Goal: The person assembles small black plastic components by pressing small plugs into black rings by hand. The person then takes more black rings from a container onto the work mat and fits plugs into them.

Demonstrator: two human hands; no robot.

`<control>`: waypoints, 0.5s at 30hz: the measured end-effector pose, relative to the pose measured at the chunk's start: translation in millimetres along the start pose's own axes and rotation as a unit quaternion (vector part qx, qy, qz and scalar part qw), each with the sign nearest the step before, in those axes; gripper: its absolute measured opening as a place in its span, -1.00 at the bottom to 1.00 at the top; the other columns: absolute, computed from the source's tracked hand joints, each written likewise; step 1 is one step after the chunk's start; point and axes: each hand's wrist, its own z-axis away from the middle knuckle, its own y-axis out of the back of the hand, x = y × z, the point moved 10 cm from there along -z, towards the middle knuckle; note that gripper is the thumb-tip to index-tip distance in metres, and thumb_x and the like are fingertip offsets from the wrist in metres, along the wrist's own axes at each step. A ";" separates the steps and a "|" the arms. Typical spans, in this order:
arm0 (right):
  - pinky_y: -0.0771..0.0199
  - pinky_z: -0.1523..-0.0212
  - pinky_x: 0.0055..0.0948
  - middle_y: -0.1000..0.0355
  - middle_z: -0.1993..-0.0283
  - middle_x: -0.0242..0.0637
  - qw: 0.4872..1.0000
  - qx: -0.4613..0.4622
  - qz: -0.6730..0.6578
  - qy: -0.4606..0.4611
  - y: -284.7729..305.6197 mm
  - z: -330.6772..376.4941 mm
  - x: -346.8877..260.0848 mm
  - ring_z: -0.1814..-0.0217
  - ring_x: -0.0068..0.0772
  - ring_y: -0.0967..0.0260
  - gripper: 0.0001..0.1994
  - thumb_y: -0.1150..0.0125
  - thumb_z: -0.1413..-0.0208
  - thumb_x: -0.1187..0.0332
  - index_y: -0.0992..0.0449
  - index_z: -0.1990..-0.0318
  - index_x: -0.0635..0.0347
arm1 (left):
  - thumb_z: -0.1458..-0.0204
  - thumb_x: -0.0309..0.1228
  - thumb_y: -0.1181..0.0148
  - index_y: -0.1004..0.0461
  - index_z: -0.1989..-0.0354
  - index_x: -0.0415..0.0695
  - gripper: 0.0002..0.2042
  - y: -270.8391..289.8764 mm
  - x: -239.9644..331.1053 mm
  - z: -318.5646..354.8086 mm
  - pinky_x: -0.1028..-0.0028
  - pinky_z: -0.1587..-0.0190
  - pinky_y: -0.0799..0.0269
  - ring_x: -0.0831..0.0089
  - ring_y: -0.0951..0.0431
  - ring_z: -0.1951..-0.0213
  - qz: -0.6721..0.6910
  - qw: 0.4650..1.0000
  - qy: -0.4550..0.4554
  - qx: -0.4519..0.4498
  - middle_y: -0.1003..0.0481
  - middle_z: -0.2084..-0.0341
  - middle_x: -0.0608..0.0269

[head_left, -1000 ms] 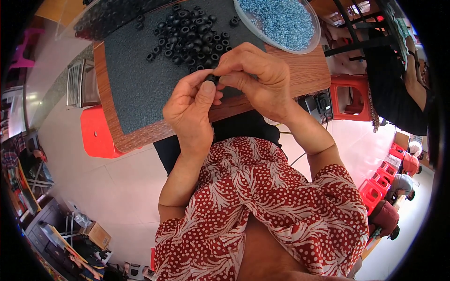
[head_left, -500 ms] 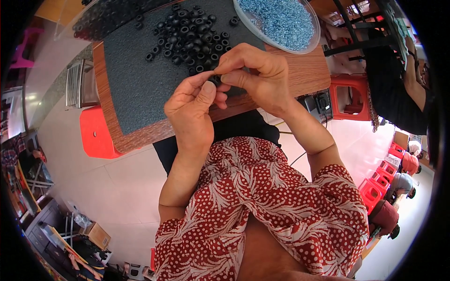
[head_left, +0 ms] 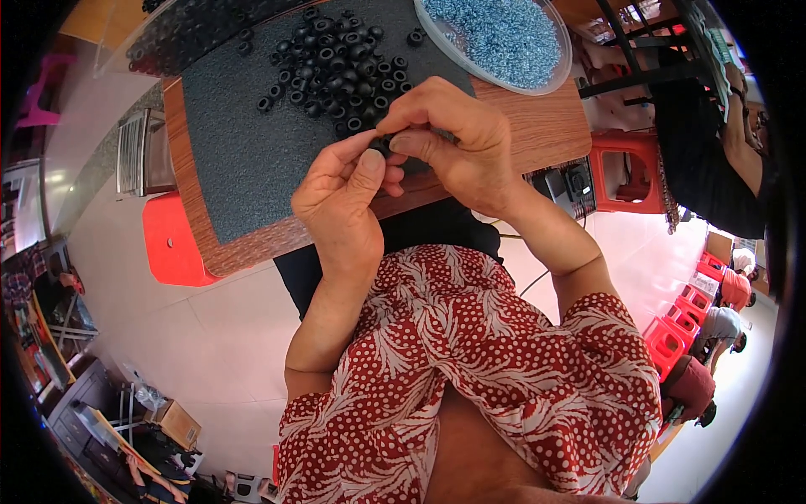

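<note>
Between the thumb and fingers of my left hand (head_left: 342,210) is a small black bead (head_left: 380,145), mostly covered by the fingertips. My right hand (head_left: 470,147) is closed in a pinch right against it, index fingertip meeting the left index finger. Whatever sits in that right pinch is hidden. Both hands are above the near edge of the table. Just beyond them, a loose pile of black ring-shaped beads (head_left: 332,71) lies on a dark grey textured mat (head_left: 239,160).
A clear round tray (head_left: 568,63) of tiny blue beads stands at the far right of the wooden table (head_left: 537,126). A clear box (head_left: 126,50) with more black beads is at the far left. Red stools (head_left: 172,239) flank the table. Another person (head_left: 705,160) is at the right.
Both hands keep the same pinched hold on the bead, with only a tiny shift to the left. The view has moved slightly; the pile and tray look the same.
</note>
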 end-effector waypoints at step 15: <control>-0.34 0.28 -0.48 -0.42 0.40 -0.37 1.000 -0.002 -0.025 0.004 1.6 2.2 10.8 0.29 -0.41 -0.32 -0.85 -0.21 0.22 0.65 -0.51 0.45 0.19 | -0.03 -0.53 -0.12 -0.43 0.17 -0.39 -0.78 -2.4 -1.9 0.5 0.57 0.47 -0.45 0.46 -0.50 0.49 -0.016 0.999 0.042 -0.002 -0.51 0.45 0.06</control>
